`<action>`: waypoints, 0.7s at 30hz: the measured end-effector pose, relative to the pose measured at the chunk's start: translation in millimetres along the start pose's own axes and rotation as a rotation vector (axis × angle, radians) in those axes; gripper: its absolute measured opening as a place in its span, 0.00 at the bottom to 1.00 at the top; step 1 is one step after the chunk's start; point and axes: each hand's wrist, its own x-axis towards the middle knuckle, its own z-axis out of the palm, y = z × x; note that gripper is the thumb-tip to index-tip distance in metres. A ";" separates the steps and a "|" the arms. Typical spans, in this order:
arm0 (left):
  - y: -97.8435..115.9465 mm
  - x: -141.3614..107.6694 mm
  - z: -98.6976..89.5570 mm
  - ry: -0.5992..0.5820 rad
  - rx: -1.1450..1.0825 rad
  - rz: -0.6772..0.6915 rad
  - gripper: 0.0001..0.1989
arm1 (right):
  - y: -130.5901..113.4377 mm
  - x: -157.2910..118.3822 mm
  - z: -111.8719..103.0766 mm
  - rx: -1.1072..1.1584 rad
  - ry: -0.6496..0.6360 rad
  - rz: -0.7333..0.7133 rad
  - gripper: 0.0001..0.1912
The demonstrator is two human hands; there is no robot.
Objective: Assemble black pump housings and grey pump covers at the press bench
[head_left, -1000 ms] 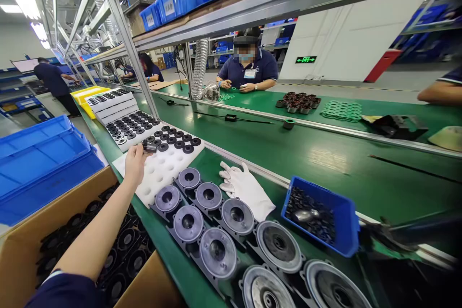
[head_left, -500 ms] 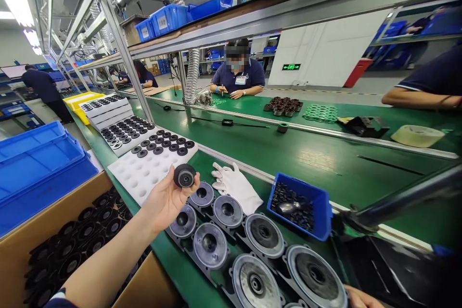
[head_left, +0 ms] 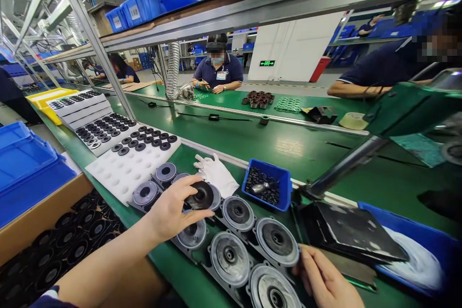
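My left hand (head_left: 173, 209) grips a black round disc (head_left: 200, 196) between thumb and fingers, above the rows of round grey metal housings (head_left: 230, 259). These housings have dark flanged bases and stand close together on the green bench. At the row's right end, my right hand (head_left: 327, 276) has its fingers closed at the rim of one housing (head_left: 277, 241); part of this grip is hidden. A white foam tray (head_left: 111, 173) beyond my left arm carries several black discs (head_left: 140, 146) at its far end.
A white glove (head_left: 218, 175) and a blue bin (head_left: 288, 192) of small black parts lie behind the housings. A metal arm (head_left: 342, 166) and a black box (head_left: 350, 233) stand at right. At left is a carton (head_left: 77, 187) of black parts. Co-workers sit opposite.
My left hand has turned the black disc over and lowered it toward the housings. The view has swung right, bringing more of my right hand and the blue tray at right into sight.
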 end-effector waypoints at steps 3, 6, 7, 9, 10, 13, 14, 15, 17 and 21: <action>-3.1 0.2 4.3 -0.045 0.069 0.023 0.29 | -3.0 -1.6 1.5 -0.014 -0.004 -0.002 0.20; -12.1 2.5 6.2 -0.145 0.124 -0.087 0.18 | -1.0 -2.6 2.7 -0.006 -0.030 -0.013 0.20; -16.6 3.5 7.1 -0.182 0.125 -0.146 0.13 | -0.2 -3.1 2.9 -0.005 -0.039 -0.010 0.19; -26.8 4.7 10.2 -0.223 0.099 -0.268 0.09 | 0.4 -4.3 2.9 -0.002 -0.049 0.001 0.19; -31.9 4.5 12.7 -0.230 0.076 -0.324 0.08 | 0.1 -5.0 2.7 -0.002 -0.049 0.008 0.19; -44.2 0.5 23.0 -0.258 0.011 -0.422 0.08 | -2.2 -6.4 2.1 0.000 -0.048 0.024 0.18; -46.8 -1.4 27.0 -0.272 -0.001 -0.428 0.08 | -3.3 -6.6 1.9 0.000 -0.049 0.026 0.18; -48.6 -3.4 31.2 -0.283 -0.006 -0.424 0.08 | -4.4 -6.7 1.7 0.001 -0.051 0.028 0.18; -49.7 -6.8 39.1 -0.300 0.002 -0.405 0.08 | -6.6 -6.2 1.3 0.001 -0.052 0.033 0.18; -42.5 -6.8 46.5 -0.451 0.044 -0.333 0.10 | -6.7 -3.5 0.3 -0.027 -0.025 0.029 0.19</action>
